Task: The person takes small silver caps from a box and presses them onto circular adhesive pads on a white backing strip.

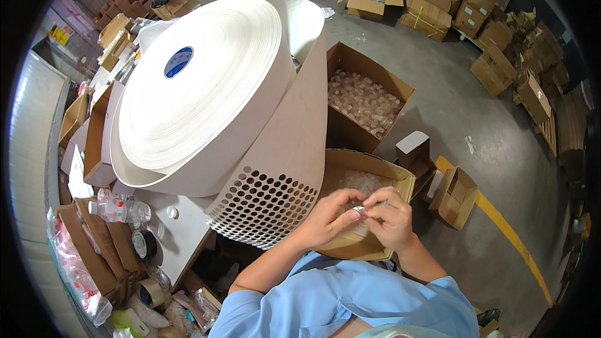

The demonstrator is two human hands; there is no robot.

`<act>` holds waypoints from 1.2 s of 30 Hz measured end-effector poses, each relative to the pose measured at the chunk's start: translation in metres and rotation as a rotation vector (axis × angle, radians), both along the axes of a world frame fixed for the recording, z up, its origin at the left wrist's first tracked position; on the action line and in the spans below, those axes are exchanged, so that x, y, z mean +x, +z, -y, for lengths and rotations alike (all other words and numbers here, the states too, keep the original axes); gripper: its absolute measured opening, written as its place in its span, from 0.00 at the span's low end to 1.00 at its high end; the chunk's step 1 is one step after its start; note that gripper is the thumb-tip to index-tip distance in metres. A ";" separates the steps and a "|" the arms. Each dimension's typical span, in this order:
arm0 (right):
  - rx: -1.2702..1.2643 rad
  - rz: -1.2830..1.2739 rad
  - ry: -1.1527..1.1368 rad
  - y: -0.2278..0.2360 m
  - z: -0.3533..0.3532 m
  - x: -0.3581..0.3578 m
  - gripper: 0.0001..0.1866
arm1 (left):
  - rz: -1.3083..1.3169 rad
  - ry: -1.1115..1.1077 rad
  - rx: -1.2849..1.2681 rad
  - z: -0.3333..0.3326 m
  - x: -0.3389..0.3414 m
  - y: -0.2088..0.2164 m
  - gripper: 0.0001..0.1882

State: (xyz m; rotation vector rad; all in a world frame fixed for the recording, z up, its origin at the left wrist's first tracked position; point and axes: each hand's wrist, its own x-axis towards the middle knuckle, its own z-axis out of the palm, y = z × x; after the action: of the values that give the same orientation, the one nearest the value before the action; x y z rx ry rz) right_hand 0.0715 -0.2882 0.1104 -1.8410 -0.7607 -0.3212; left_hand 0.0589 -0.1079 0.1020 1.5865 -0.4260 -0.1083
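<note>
My left hand [332, 214] and my right hand [391, 218] meet in front of my body with fingers pinched together. Between their fingertips is a small, shiny, whitish piece [359, 209]; its kind is too small to make out. Directly beneath them stands an open cardboard box [341, 158] with clear plastic material [364, 181] inside, partly hidden by my hands. Just left of my hands, a white sheet punched with rows of round holes [266, 203] hangs beside a large wound roll of white strip [206, 81], which has a blue label at its core.
Beyond my hands, another carton [400, 81] holds many small clear pieces. Small open boxes [454, 197] stand at right by a yellow floor line [513, 238]. A table [178, 250] at left carries a plastic bottle [119, 208] and a tape roll [144, 244]. Stacked cartons [432, 9] line the back.
</note>
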 end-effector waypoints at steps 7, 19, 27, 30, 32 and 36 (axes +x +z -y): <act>-0.033 -0.233 -0.008 0.007 -0.001 -0.004 0.09 | 0.203 0.122 0.215 -0.008 -0.001 0.009 0.04; -0.198 -0.208 0.055 0.006 -0.016 0.000 0.03 | 0.397 0.237 0.280 -0.015 -0.008 -0.003 0.07; -0.036 -0.227 -0.390 0.001 0.000 0.087 0.11 | 0.464 0.714 0.587 -0.061 -0.030 0.028 0.13; -0.014 -0.144 -0.344 0.002 -0.011 0.089 0.16 | 0.419 1.023 0.772 -0.104 -0.040 0.036 0.14; 0.009 -0.408 -0.179 -0.008 -0.024 0.072 0.19 | 0.310 1.084 0.795 -0.125 -0.043 0.031 0.14; -0.169 -0.503 0.046 -0.027 -0.055 0.041 0.25 | -0.165 0.847 0.610 -0.127 -0.045 0.044 0.12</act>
State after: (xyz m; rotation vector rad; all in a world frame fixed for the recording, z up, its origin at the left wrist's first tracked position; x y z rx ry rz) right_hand 0.1125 -0.2330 0.0834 -1.9454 -0.4866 0.2403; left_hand 0.0143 0.0190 0.1458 2.2121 0.4751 0.3077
